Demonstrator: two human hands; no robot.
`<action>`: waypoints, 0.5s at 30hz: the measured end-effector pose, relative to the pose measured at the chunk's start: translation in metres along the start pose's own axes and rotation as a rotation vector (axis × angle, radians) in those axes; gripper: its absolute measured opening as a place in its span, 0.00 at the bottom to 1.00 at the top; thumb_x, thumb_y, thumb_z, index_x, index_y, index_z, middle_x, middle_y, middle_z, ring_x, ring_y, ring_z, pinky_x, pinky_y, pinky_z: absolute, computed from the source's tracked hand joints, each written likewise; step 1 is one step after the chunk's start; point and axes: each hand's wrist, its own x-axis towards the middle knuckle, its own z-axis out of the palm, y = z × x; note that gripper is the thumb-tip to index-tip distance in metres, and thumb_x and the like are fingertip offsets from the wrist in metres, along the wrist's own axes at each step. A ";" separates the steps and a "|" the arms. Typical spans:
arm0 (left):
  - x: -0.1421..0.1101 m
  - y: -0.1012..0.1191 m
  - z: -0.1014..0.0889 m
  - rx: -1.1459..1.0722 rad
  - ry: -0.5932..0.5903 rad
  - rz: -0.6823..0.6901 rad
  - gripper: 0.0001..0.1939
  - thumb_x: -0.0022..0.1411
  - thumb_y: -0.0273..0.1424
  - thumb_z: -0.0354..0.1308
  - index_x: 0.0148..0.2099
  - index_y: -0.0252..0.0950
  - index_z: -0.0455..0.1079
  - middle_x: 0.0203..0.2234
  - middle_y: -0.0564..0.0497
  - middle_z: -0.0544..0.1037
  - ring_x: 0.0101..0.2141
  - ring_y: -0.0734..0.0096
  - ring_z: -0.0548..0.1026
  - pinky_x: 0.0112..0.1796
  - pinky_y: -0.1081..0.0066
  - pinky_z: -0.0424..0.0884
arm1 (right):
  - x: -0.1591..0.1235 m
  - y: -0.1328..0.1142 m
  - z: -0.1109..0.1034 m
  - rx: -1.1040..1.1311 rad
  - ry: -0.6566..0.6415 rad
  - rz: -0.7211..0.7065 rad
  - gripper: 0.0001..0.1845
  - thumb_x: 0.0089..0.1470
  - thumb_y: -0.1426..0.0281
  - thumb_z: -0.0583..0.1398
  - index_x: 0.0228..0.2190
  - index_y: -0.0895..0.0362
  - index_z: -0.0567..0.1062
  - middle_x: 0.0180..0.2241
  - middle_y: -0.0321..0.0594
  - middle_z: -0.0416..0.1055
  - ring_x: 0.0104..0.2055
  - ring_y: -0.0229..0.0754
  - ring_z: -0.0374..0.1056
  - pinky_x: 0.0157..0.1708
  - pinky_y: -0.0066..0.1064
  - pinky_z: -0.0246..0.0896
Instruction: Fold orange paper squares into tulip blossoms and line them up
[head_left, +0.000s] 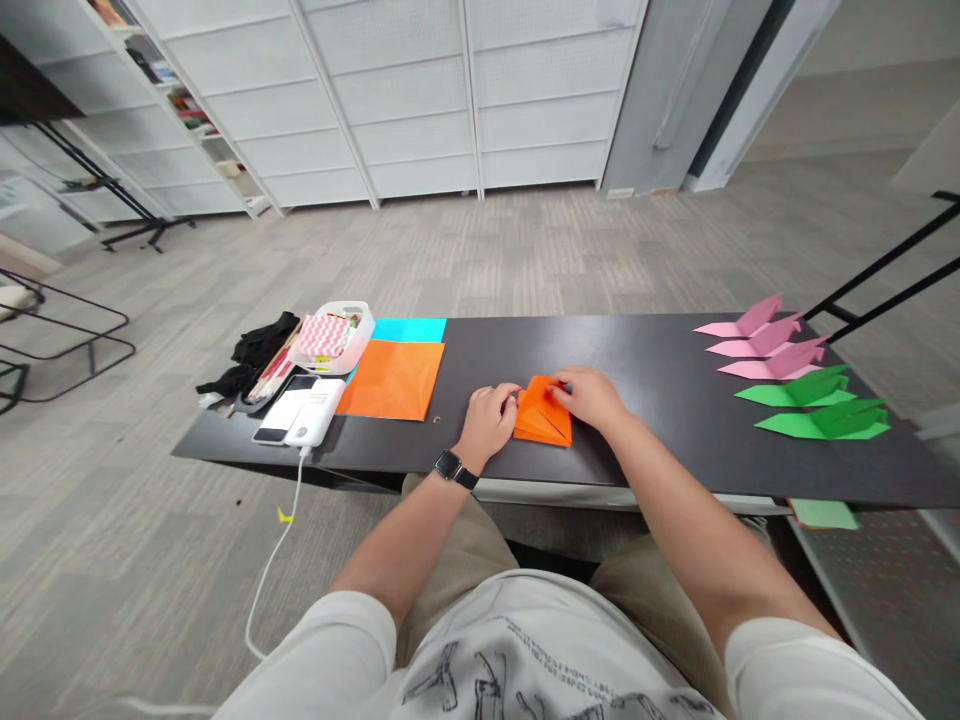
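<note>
A piece of orange paper [541, 424], folded into a small packet with crease lines, lies on the dark table in front of me. My left hand [489, 422], wearing a black watch, is at its left edge with thumb and index finger closed on the paper. On the upper right edge, my right hand [589, 396] pinches the same paper between curled fingers. Part of the paper's top is covered by the right fingertips. To the left lies a flat orange sheet [401, 382], partly over a blue sheet [411, 329].
Pink folded paper birds [780, 366] and green ones [821, 422] stand in a row on the table's [645, 350] right side. A white basket [364, 335], a white power bank [316, 412] with a cable, a phone [277, 415] and black cloth [262, 340] crowd the left end.
</note>
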 end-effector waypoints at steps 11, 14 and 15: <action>-0.003 -0.009 0.000 -0.053 0.150 0.247 0.23 0.72 0.20 0.49 0.63 0.42 0.71 0.65 0.41 0.66 0.66 0.60 0.67 0.65 0.54 0.70 | 0.022 -0.015 0.013 -0.012 -0.017 -0.025 0.07 0.63 0.67 0.63 0.40 0.51 0.83 0.38 0.41 0.78 0.42 0.46 0.73 0.43 0.35 0.64; -0.002 -0.010 0.001 -0.011 0.154 0.231 0.20 0.71 0.20 0.51 0.57 0.42 0.75 0.66 0.42 0.64 0.67 0.58 0.65 0.64 0.52 0.71 | 0.027 -0.016 0.012 -0.039 -0.040 -0.059 0.07 0.62 0.67 0.64 0.41 0.51 0.83 0.41 0.42 0.79 0.44 0.47 0.74 0.45 0.37 0.66; -0.002 -0.010 0.000 0.005 0.167 0.210 0.19 0.70 0.21 0.53 0.57 0.41 0.75 0.66 0.41 0.64 0.68 0.57 0.65 0.64 0.51 0.71 | 0.029 -0.015 0.010 -0.043 -0.046 -0.072 0.08 0.62 0.67 0.64 0.42 0.51 0.83 0.42 0.42 0.79 0.45 0.48 0.74 0.46 0.38 0.66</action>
